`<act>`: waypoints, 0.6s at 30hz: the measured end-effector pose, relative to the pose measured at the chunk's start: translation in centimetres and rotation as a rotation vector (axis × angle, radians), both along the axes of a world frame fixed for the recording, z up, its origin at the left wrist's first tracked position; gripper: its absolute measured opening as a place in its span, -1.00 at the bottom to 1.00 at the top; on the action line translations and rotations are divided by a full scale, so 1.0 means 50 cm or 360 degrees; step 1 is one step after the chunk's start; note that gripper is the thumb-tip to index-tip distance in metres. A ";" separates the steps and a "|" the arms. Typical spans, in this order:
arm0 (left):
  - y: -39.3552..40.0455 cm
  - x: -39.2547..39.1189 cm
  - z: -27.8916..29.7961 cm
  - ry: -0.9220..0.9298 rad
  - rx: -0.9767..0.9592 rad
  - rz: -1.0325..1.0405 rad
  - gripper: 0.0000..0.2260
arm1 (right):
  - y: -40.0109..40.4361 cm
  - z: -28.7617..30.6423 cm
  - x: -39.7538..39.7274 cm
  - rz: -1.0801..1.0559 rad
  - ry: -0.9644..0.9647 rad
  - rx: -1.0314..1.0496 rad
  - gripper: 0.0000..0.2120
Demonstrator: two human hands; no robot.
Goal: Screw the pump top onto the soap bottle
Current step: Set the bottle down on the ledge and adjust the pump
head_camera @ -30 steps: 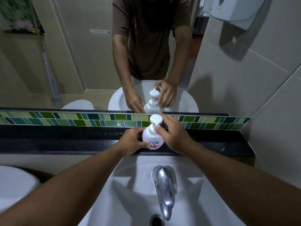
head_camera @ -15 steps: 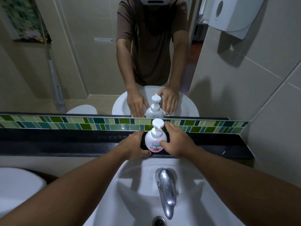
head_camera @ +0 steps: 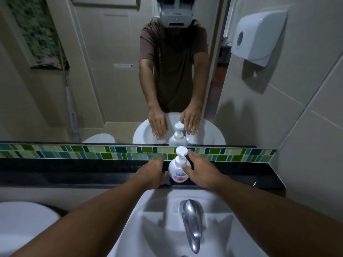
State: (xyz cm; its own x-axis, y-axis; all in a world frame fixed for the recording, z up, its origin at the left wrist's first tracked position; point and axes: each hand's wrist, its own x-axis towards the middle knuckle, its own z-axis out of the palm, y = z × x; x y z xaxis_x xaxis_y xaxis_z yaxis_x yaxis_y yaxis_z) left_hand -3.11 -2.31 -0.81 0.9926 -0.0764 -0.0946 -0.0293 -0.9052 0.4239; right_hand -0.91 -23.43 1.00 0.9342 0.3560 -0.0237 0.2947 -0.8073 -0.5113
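Observation:
The white soap bottle (head_camera: pixel 178 174), with a pink label, stands upright on the black ledge (head_camera: pixel 83 170) behind the sink. Its white pump top (head_camera: pixel 181 151) sits on the neck, nozzle turned toward the mirror. My left hand (head_camera: pixel 151 172) is just left of the bottle, fingers stretched out, the thumb close to the bottle's base. On the other side my right hand (head_camera: pixel 201 171) is also spread flat, with its thumb lying against the bottle's shoulder. The mirror reflection shows both hands flat and apart from the bottle, gripping nothing.
A white sink (head_camera: pixel 154 212) with a chrome faucet (head_camera: pixel 191 221) lies below my arms. Behind the ledge run a green tile strip (head_camera: pixel 92 154) and a mirror (head_camera: pixel 83 80). A paper dispenser (head_camera: pixel 258 36) hangs on the right wall. A white rounded fixture (head_camera: pixel 22 223) sits at the lower left.
Both hands have let go of the bottle and pump top and opened out flat beside it. The view has tilted upward, and the bottle stays standing on the ledge.

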 end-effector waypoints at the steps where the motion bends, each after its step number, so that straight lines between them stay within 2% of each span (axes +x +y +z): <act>1: -0.007 0.002 0.001 -0.0034 -0.0040 -0.0021 -0.54 | 0.004 0.005 -0.002 -0.0024 -0.0043 0.0034 -0.42; 4: -0.030 0.009 -0.002 -0.0155 -0.0153 -0.0074 -0.46 | 0.013 0.014 0.003 -0.0025 -0.0175 0.0059 -0.35; 7: -0.046 0.020 -0.016 -0.0206 -0.0277 -0.0062 -0.35 | 0.021 0.019 0.016 0.0027 -0.0235 0.0060 -0.41; 11: -0.060 0.035 -0.028 -0.0240 -0.0301 0.0002 -0.45 | 0.027 0.001 0.032 0.0134 -0.0429 0.0000 -0.63; 18: -0.080 0.048 -0.032 -0.0259 -0.0280 0.0080 -0.67 | 0.031 -0.010 0.041 0.0034 -0.0520 0.0097 -0.67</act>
State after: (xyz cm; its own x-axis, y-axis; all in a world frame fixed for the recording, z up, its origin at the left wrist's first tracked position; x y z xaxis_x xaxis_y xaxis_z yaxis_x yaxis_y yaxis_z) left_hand -0.71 -6.33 -2.41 0.9966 -0.0276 0.0774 -0.0668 -0.8201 0.5683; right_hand 1.13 -21.88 0.48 0.8811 0.3673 0.2978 0.4676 -0.7701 -0.4340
